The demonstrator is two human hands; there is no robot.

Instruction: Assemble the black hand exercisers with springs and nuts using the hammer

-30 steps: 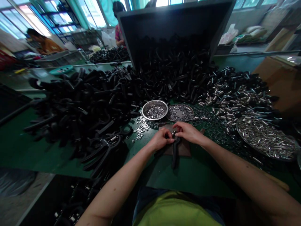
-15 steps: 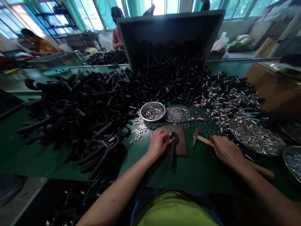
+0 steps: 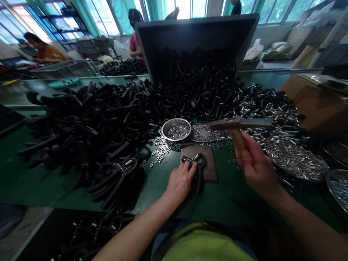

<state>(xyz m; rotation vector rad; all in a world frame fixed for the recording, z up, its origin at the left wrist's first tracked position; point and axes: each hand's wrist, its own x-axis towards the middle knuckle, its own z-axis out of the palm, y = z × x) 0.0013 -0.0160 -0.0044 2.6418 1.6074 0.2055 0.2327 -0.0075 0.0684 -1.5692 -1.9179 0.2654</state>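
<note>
My left hand (image 3: 181,183) holds down a black plastic spring-grip handle (image 3: 200,170), its fingers pressed against the curved end. A short metal pin (image 3: 188,158) sticks out of that end, just above my fingers. The handle lies on a worn brown leather pad (image 3: 210,170). My right hand (image 3: 257,168) grips the wooden shaft of a small hammer (image 3: 239,132), raised above the table to the right of the pad. The hammer's long steel head points sideways and is well clear of the pin.
A steel bowl (image 3: 176,129) and a round plate (image 3: 204,132) hold small metal rings, with loose nuts (image 3: 160,152) beside them. Heaps of black handles (image 3: 81,123) spill from a tilted dark bin (image 3: 195,32). A steel tray (image 3: 295,159) holds metal tubes. Co-workers (image 3: 45,49) sit beyond.
My right hand has lifted the hammer off the table and raised it. My left hand has slid down the handle, leaving the metal pin more visible.
</note>
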